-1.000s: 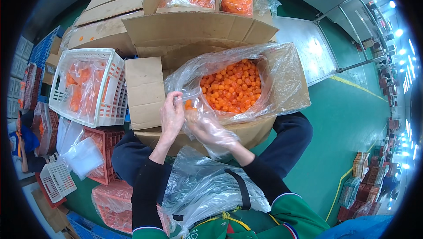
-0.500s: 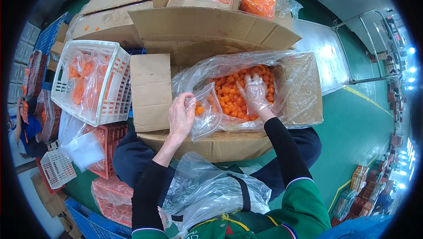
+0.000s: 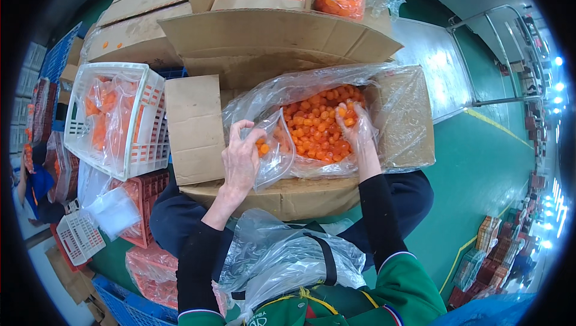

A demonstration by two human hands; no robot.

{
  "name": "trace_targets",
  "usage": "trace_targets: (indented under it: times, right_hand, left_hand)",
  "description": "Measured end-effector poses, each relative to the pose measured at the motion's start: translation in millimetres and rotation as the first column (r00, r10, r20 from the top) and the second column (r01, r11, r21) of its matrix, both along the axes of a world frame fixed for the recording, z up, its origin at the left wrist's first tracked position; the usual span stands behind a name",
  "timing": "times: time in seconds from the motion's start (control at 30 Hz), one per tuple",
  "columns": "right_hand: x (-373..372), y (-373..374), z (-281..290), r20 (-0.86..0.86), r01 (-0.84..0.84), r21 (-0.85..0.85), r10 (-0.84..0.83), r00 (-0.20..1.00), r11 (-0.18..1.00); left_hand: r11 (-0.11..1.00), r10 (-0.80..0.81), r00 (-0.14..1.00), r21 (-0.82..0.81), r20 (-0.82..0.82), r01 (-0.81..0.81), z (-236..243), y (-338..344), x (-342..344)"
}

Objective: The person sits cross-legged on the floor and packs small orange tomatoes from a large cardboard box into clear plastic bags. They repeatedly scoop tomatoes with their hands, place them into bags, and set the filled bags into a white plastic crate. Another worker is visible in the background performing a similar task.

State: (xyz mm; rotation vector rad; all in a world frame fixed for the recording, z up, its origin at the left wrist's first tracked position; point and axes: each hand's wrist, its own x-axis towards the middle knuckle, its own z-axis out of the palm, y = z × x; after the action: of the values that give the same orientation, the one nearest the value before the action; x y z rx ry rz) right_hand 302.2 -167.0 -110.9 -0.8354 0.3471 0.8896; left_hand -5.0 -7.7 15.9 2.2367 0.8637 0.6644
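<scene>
Right hand [image 3: 362, 135], head view: a clear glove is worn; fingers and thumb are curled round several orange pieces [image 3: 348, 122] at the right side of the heap.
Change noted: half a second ago the hand was seen laid over the heap; it is now turned, with pieces gathered in it.
Left hand [image 3: 239, 159]: fingers are bent more loosely than before, thumb set apart, beside the clear bag; whether the bag's edge is pinched cannot be told.
Clear bag [image 3: 279, 161]: located between the hands, at the heap's left; a few orange pieces are contained in it.
Heap [image 3: 313, 126]: held in a plastic liner [image 3: 257, 101] inside the cardboard box [image 3: 193, 131].
Finding: picking up is judged done or nearly so; the handful has not yet been placed in the bag.
</scene>
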Motion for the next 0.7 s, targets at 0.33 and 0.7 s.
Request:
trace_targets:
  times: [0.33, 0.7]
  right_hand:
    - [-63.7, -4.0, 44.4, -0.318, 0.242, 0.299, -0.142, 0.937, 0.923]
    - [-150.6, 25.0, 143.0, -0.259, -0.045, 0.450, 0.179, 0.949, 0.892]
  left_hand:
    - [0.977, -0.172, 0.920, 0.058, -0.351, 0.205, -1.2, 18.5, -5.3]
    - [0.980, -0.181, 0.962, 0.047, -0.205, 0.194, 0.0, 13.0, 6.2]
